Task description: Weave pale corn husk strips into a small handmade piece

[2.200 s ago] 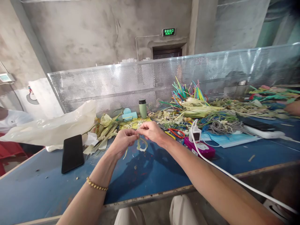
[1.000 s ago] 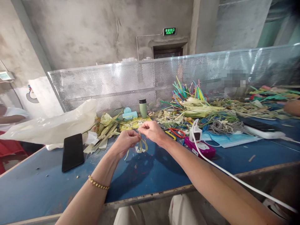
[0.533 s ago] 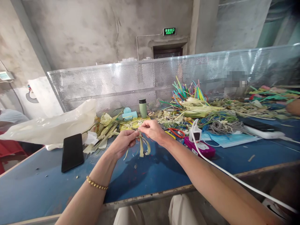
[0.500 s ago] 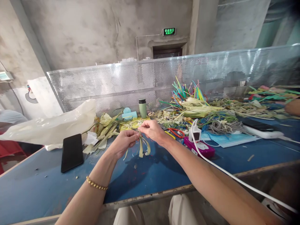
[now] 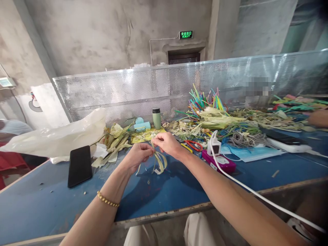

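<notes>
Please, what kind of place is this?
Probably a plain craft workshop: a long blue worktable heaped with pale green leaf strips and coloured plastic strips, a perforated metal divider, bare concrete walls and a green exit sign.

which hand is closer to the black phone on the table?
Left. The left hand is just right of the black phone; the right hand lies farther right, past the husk strips both hands pinch.
</notes>
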The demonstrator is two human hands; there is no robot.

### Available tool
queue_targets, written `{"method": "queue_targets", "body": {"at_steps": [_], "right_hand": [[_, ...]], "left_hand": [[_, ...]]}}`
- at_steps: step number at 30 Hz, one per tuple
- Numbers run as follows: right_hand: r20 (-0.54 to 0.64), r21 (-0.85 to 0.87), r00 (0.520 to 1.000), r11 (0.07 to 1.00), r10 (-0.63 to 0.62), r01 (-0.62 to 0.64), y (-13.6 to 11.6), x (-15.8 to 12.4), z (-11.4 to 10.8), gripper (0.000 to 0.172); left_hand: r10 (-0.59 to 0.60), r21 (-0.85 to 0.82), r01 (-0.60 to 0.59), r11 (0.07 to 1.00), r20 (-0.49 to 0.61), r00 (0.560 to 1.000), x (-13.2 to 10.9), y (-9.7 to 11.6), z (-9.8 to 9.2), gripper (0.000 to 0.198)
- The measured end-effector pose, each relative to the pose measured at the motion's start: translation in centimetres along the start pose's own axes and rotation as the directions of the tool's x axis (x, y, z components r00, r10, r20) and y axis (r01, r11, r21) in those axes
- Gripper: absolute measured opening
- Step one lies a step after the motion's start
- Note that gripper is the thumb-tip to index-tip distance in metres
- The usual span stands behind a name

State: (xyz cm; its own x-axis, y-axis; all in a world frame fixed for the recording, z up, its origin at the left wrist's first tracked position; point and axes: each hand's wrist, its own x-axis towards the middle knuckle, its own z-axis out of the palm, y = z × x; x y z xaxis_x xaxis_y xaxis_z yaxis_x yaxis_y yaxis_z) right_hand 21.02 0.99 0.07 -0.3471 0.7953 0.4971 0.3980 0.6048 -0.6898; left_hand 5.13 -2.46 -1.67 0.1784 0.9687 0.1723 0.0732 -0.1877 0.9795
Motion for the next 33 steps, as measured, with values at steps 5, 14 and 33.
{"method": "queue_targets", "body": {"at_steps": [5, 14, 33], "right_hand": [[0.132, -0.068, 0.991, 0.998, 0.012, -0.003, -0.2, -0.3, -0.5, 0.028], [0.098, -0.113, 0.995, 0.993, -0.028, 0.039, 0.5, -0.1, -0.3, 0.008], [0.086, -0.029, 0.985, 0.988, -0.147, 0.15, 0.2, 0.0, -0.5, 0.006]], "left_hand": [[0.031, -0.031, -0.035, 0.999, -0.126, 0.991, 0.3, 0.1, -0.4, 0.02], [0.033, -0.028, -0.035, 0.999, -0.059, 0.998, 0.0, 0.6, -0.8, 0.023], [0.099, 0.078, -0.085, 0.993, -0.195, 0.976, -0.3, 1.1, -0.6, 0.018]]}}
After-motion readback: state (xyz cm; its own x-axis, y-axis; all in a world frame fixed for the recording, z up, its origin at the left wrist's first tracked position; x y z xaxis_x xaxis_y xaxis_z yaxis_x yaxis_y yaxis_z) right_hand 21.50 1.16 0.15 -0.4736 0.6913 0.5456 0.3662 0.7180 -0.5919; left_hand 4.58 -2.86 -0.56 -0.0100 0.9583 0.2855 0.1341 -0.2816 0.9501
